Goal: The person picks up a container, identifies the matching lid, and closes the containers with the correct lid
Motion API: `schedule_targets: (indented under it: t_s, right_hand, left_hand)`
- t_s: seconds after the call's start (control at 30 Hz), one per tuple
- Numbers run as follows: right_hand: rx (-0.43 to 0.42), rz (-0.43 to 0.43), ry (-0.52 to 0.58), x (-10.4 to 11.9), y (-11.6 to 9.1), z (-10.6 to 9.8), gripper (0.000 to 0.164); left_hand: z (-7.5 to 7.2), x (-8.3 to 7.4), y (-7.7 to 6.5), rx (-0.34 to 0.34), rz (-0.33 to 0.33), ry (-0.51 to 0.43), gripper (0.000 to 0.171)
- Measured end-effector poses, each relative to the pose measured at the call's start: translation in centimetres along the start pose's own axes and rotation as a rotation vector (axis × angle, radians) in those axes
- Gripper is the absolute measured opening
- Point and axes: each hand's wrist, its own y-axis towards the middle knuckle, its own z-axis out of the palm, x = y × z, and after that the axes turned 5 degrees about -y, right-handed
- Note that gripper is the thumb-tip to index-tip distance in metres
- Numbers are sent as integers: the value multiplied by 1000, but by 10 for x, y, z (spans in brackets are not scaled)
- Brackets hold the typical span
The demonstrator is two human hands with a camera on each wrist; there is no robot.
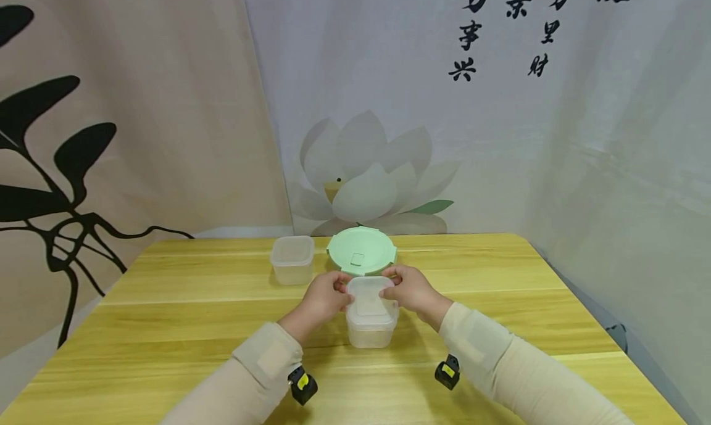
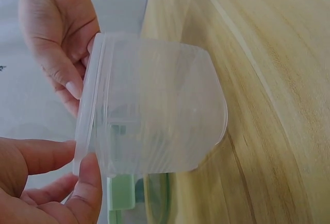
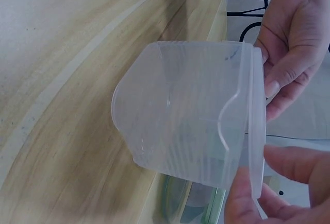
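Observation:
In the head view a clear plastic food container (image 1: 371, 338) stands upright on the table in front of me. Its translucent lid (image 1: 368, 301) lies over the top. My left hand (image 1: 322, 297) pinches the lid's left edge between thumb and fingers. At the opposite edge, my right hand (image 1: 415, 292) pinches the same lid. Seen from the right wrist, the lid (image 3: 256, 116) sits at a slant, with a gap from the container (image 3: 180, 110) that widens toward the green container's side. The left wrist view shows the container's see-through wall (image 2: 165, 100); no contents are visible.
Behind stands a round container with a pale green clip lid (image 1: 362, 250), close to the hands. A second clear square container (image 1: 292, 261) is to its left. The wooden table (image 1: 183, 314) ends at a printed cloth backdrop (image 1: 500, 166).

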Motion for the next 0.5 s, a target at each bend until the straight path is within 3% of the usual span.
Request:
schedule_targets:
  t_s: [0.5]
  right_hand:
    - [-23, -30, -44, -3, 0, 0, 33]
  left_hand:
    - [1, 1, -2, -14, 18, 4, 33]
